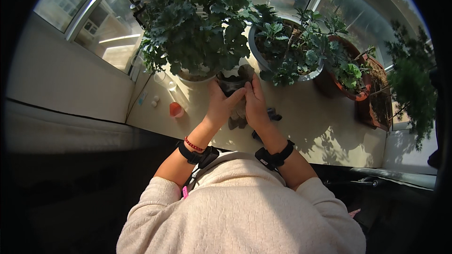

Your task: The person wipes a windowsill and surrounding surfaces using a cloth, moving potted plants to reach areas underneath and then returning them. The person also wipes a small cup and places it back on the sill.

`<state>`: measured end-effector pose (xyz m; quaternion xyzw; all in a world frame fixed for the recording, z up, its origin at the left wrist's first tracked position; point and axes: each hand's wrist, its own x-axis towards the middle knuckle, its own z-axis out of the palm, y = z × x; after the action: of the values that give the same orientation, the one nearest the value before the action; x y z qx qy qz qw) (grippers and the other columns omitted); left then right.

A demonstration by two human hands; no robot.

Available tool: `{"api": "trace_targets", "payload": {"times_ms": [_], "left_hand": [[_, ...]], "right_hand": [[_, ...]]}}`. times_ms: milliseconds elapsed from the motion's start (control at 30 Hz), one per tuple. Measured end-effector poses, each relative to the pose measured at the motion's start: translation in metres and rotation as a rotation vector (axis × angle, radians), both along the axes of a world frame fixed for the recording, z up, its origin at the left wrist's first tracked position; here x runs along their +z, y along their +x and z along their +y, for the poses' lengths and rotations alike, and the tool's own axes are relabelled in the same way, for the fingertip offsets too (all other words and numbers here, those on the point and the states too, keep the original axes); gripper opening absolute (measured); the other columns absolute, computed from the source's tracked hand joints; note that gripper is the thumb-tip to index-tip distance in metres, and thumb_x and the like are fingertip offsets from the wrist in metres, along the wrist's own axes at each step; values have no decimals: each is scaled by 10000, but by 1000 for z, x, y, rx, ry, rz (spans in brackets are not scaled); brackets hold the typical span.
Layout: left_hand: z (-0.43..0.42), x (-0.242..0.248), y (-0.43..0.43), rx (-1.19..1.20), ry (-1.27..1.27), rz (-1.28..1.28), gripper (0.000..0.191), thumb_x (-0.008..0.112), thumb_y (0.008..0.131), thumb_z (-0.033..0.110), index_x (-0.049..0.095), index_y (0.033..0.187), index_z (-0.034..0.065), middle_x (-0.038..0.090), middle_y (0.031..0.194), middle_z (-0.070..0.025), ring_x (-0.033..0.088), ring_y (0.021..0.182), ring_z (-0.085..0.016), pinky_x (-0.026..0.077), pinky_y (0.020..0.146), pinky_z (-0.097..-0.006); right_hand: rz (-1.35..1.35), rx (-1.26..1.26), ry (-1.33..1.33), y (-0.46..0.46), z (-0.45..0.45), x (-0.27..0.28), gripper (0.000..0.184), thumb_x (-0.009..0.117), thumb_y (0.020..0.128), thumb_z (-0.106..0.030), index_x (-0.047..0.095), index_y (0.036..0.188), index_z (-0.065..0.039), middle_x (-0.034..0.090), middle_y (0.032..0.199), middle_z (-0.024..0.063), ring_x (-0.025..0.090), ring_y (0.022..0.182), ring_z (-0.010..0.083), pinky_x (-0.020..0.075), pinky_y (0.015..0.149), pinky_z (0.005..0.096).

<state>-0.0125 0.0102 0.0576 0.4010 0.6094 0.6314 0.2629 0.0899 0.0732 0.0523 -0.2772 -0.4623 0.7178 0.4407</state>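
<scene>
Both hands meet over the windowsill around a small dark, glossy round vessel [231,85], perhaps a jar or cup. My left hand [221,104] grips its left side, with the thumb pointing right. On the other side my right hand [256,105] closes around it, its thumb near the left thumb. A grey-brown crumpled cloth [246,72] shows at the vessel's upper right rim. More greyish crumpled material [238,115] hangs or lies below the hands; whether it is the same piece I cannot tell. Fingers hide much of the vessel.
A large leafy potted plant [197,24] stands just beyond the hands. Rightward are a grey pot [259,51], a reddish-brown pot [363,93] and a planter box [379,121]. Left lie a clear glass vessel [172,85], eggshell-like orange cup [176,109] and white balls [155,101]. Dark crumpled material [273,114] lies right.
</scene>
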Motion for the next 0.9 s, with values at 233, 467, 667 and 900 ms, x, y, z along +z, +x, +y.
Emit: {"api": "trace_targets", "payload": {"times_ms": [233, 467, 667, 900], "left_hand": [[-21, 17, -18, -148, -110, -261, 413, 774, 879, 135, 475, 1147, 39, 489, 1108, -42, 531, 963, -109, 468, 831, -238], [-23, 6, -25, -287, -356, -270, 399, 788, 867, 314, 613, 1034, -3, 563, 876, -14, 530, 822, -97, 453, 725, -248], [-21, -24, -27, -187, -311, -281, 298, 724, 927, 297, 633, 933, 14, 569, 785, 14, 487, 709, -62, 399, 607, -234], [-22, -26, -18, -74, -321, -393, 253, 654, 976, 244, 624, 937, -4, 581, 792, -17, 534, 728, -86, 477, 633, -256]], "right_hand": [[334, 445, -257, 39, 38, -1, 350, 421, 1079, -226, 507, 1351, -22, 617, 1261, 47, 597, 1119, 146, 493, 960, 301], [31, 344, -186, 35, 30, -17, 378, 519, 1055, -266, 572, 1333, -16, 634, 1236, 52, 589, 1074, 116, 469, 946, 270], [-209, 61, 178, 17, 2, -31, 383, 578, 1029, -242, 586, 1294, 34, 623, 1263, 83, 574, 1121, 157, 443, 961, 270], [-408, -42, 946, 19, 2, -41, 275, 641, 962, -112, 644, 1188, 45, 592, 1298, 163, 552, 1209, 308, 419, 1014, 340]]}}
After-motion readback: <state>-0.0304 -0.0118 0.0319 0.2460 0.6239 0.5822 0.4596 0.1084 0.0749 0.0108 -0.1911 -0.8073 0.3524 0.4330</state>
